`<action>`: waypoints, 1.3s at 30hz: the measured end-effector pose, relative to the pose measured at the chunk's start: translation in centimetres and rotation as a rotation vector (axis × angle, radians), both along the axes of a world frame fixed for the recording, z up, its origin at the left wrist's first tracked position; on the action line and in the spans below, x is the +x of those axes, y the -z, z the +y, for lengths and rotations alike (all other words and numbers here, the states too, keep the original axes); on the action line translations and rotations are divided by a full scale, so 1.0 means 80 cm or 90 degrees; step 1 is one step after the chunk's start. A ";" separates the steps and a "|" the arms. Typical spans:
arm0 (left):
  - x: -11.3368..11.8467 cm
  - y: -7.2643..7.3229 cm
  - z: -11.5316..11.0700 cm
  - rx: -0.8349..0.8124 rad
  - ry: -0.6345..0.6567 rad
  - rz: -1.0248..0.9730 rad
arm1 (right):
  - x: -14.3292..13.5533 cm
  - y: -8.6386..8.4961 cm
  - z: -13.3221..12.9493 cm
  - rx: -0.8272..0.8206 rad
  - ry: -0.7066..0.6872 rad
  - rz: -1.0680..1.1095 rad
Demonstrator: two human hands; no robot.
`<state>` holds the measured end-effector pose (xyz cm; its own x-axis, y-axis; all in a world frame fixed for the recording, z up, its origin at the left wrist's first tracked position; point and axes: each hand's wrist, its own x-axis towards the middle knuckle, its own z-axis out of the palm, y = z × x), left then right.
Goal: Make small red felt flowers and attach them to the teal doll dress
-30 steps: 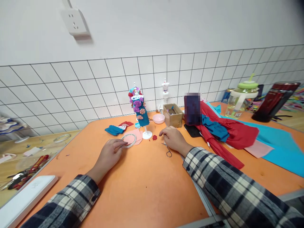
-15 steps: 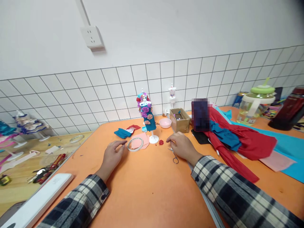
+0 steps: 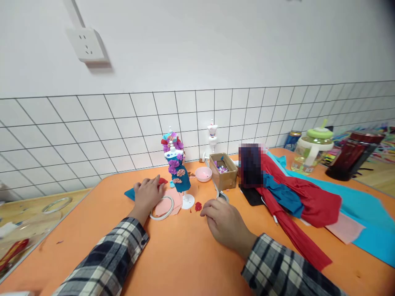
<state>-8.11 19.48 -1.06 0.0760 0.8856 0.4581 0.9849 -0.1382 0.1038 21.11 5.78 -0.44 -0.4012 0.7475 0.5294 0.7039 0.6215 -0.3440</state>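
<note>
While the teal dress [image 3: 183,183] on the front mannequin [image 3: 174,153] is already studded with purple and peach flowers [image 3: 173,164], a red flower [image 3: 198,206] is left unattached on the orange table [image 3: 175,259]. Now the left hand [image 3: 147,195] is laid over teal fabric [image 3: 129,193], fingers slightly spread; whether anything is pinched cannot be told. Beside the red flower, the right hand [image 3: 224,224] is held half-curled, a blurred silver tool [image 3: 224,197] partly hidden behind, its grip unclear.

Left of centre, a pale, round, plastic-looking ring [image 3: 159,218] is smooth; the flat orange tabletop [image 3: 185,259] below looks smooth; far right, a dark-red cylindrical flask [image 3: 352,158] looks glossy.
</note>
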 end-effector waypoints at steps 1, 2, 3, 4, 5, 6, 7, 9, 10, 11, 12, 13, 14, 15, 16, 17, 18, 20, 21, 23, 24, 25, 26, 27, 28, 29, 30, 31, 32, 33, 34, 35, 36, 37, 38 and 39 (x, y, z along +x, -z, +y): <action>-0.003 0.001 0.006 -0.020 0.000 -0.010 | 0.000 0.001 0.001 -0.005 0.000 0.005; -0.008 0.002 0.010 -0.029 0.002 -0.018 | 0.001 0.001 0.003 -0.011 0.000 0.010; -0.013 0.003 0.014 -0.036 0.003 -0.026 | 0.001 0.001 0.004 -0.016 0.000 0.016; -0.019 0.004 0.015 -0.038 0.003 -0.035 | 0.001 0.002 0.005 -0.021 -0.001 0.019; -0.024 0.004 0.016 -0.037 0.007 -0.045 | 0.002 0.003 0.005 -0.025 -0.002 0.020; -0.028 0.005 0.016 -0.032 0.010 -0.058 | 0.002 0.004 0.006 -0.028 -0.003 0.021; -0.031 0.005 0.015 -0.022 0.010 -0.076 | 0.003 0.005 0.007 -0.030 -0.004 0.022; -0.035 0.004 0.012 0.011 0.000 -0.123 | 0.004 0.007 0.009 -0.033 -0.002 0.025; -0.037 0.003 0.010 0.031 -0.008 -0.150 | 0.005 0.008 0.010 -0.035 0.001 0.026; -0.038 0.001 0.007 0.052 -0.013 -0.176 | 0.005 0.009 0.010 -0.036 0.006 0.027; -0.039 -0.001 0.004 0.069 -0.014 -0.196 | 0.006 0.009 0.011 -0.038 0.012 0.027; -0.040 -0.003 0.000 0.087 -0.005 -0.212 | 0.006 0.009 0.012 -0.039 0.018 0.026; -0.041 -0.006 -0.005 0.106 0.012 -0.225 | 0.006 0.008 0.012 -0.039 0.025 0.026; -0.041 -0.008 -0.011 0.123 0.034 -0.235 | 0.006 0.007 0.012 -0.037 0.031 0.026; -0.041 -0.010 -0.018 0.148 0.069 -0.252 | 0.007 0.007 0.012 -0.035 0.035 0.027; -0.040 -0.010 -0.026 0.167 0.100 -0.271 | 0.007 0.006 0.012 -0.033 0.036 0.031; -0.038 -0.010 -0.034 0.171 0.116 -0.283 | 0.008 0.005 0.012 -0.033 0.035 0.035; -0.034 -0.009 -0.052 0.162 0.111 -0.305 | 0.009 0.003 0.012 -0.032 0.028 0.045; -0.031 -0.007 -0.063 0.145 0.102 -0.322 | 0.008 0.002 0.011 -0.029 0.024 0.051; -0.022 -0.003 -0.085 0.135 0.088 -0.398 | 0.003 0.001 0.008 -0.023 0.007 0.073; -0.016 -0.002 -0.097 0.112 0.114 -0.457 | -0.003 0.000 0.005 -0.028 -0.005 0.096; -0.009 -0.001 -0.110 0.079 0.146 -0.512 | -0.011 0.000 0.002 -0.043 -0.017 0.134; -0.001 0.000 -0.123 0.038 0.166 -0.549 | -0.021 0.001 -0.002 -0.073 -0.029 0.185; 0.008 0.001 -0.137 -0.018 0.176 -0.561 | -0.033 0.002 -0.007 -0.119 -0.038 0.244; 0.016 0.002 -0.150 -0.070 0.196 -0.566 | -0.045 0.003 -0.011 -0.177 -0.041 0.317; 0.024 0.002 -0.162 -0.097 0.214 -0.576 | -0.057 0.004 -0.015 -0.242 -0.048 0.372; 0.031 0.002 -0.172 -0.122 0.237 -0.583 | -0.068 0.005 -0.019 -0.292 -0.046 0.401; 0.038 0.003 -0.181 -0.141 0.254 -0.589 | -0.077 0.006 -0.021 -0.325 -0.040 0.414; 0.042 0.003 -0.188 -0.149 0.259 -0.598 | -0.083 0.007 -0.023 -0.340 -0.031 0.425; 0.046 0.003 -0.192 -0.152 0.266 -0.601 | -0.086 0.008 -0.023 -0.339 -0.035 0.432; 0.049 0.003 -0.195 -0.157 0.274 -0.603 | -0.088 0.008 -0.023 -0.333 -0.055 0.440; 0.050 0.004 -0.197 -0.164 0.283 -0.604 | -0.089 0.009 -0.023 -0.329 -0.077 0.450; 0.051 0.005 -0.197 -0.172 0.293 -0.604 | -0.089 0.011 -0.022 -0.328 -0.099 0.459; 0.052 0.006 -0.197 -0.180 0.302 -0.607 | -0.088 0.012 -0.021 -0.334 -0.115 0.464; 0.053 0.008 -0.197 -0.187 0.311 -0.613 | -0.088 0.014 -0.020 -0.346 -0.122 0.467; 0.054 0.009 -0.196 -0.193 0.317 -0.622 | -0.088 0.017 -0.019 -0.358 -0.119 0.467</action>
<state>-3.82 3.77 -1.77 0.1777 0.9414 0.2867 0.3076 -0.3299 0.8925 14.05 4.28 -1.77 -0.2505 0.9273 0.2782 0.0985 0.3103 -0.9455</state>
